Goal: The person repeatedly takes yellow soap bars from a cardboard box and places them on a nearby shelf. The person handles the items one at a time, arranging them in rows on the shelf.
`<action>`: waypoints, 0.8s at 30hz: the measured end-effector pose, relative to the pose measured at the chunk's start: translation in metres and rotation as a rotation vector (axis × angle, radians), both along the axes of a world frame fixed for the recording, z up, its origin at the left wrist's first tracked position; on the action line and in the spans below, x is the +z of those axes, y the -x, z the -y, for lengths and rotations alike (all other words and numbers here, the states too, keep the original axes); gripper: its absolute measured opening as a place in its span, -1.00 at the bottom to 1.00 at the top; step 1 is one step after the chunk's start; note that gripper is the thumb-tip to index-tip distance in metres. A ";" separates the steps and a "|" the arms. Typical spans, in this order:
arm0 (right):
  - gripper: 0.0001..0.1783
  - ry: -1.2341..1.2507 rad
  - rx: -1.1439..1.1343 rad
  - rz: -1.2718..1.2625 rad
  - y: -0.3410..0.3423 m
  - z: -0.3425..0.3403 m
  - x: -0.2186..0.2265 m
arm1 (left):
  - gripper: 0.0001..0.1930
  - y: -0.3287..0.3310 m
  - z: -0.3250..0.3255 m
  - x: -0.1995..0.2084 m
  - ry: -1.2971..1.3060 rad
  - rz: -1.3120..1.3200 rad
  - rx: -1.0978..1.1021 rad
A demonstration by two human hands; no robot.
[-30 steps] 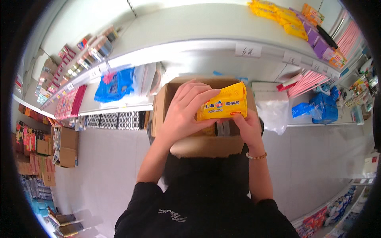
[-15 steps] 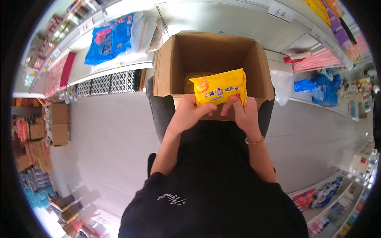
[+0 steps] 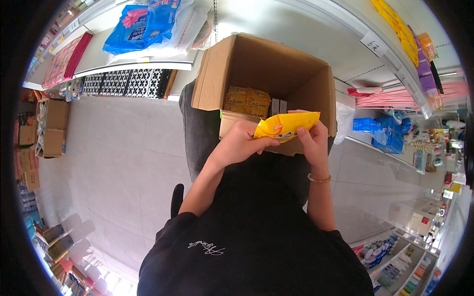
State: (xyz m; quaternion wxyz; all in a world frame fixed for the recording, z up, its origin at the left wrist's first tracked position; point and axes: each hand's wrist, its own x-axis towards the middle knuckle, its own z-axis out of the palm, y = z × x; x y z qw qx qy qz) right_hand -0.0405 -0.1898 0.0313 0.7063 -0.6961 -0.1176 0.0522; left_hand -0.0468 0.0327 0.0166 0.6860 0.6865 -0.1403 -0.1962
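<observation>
A yellow wrapped bar of soap (image 3: 286, 124) is held in front of me, over the near edge of an open cardboard box (image 3: 212, 81). My left hand (image 3: 236, 145) pinches its left end, thumb along the lower side. On the right end, my right hand (image 3: 315, 142) grips with the thumb on the near face. The soap's upper edge is tilted toward me, so its printed front is mostly foreshortened. Inside the box lie several similar yellow packets (image 3: 247, 101), and beside them small pale boxes (image 3: 279, 107) partly show.
The cardboard box rests on a dark grey chair seat (image 3: 194, 140). Shelving behind carries a blue bag (image 3: 143, 27) at left, pink packs (image 3: 395, 96) and blue packages (image 3: 387, 135) at right. Brown cartons (image 3: 53, 128) stand at far left on the grey floor (image 3: 118, 163).
Both hands have shifted slightly right with the soap, and its front has tipped from facing me to foreshortened. The view has turned, and the packets inside the box show more.
</observation>
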 end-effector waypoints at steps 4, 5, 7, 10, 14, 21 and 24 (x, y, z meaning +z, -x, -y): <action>-0.65 -0.013 -0.016 -0.046 0.001 0.002 -0.007 | -0.82 0.002 0.005 0.000 0.107 -0.029 0.069; -0.67 -0.007 -0.018 -0.050 0.002 0.005 -0.010 | -0.82 0.002 0.005 0.000 0.091 -0.027 0.079; -0.70 0.016 -0.013 -0.059 0.001 0.010 -0.009 | -0.82 0.002 0.006 0.001 0.068 0.050 0.131; -0.73 0.070 -0.051 -0.071 -0.004 0.017 -0.005 | -0.82 0.002 0.003 0.001 0.026 0.210 0.240; -0.70 0.149 -0.278 -0.132 -0.027 0.018 0.007 | -0.76 -0.014 -0.009 0.000 0.042 0.317 0.435; -0.57 0.450 -0.040 -0.215 -0.105 0.030 -0.009 | -0.75 -0.060 -0.014 -0.001 -0.045 0.429 0.643; -0.48 0.626 0.193 -0.181 -0.139 0.019 -0.029 | -0.83 -0.073 -0.009 -0.017 -0.221 0.465 0.686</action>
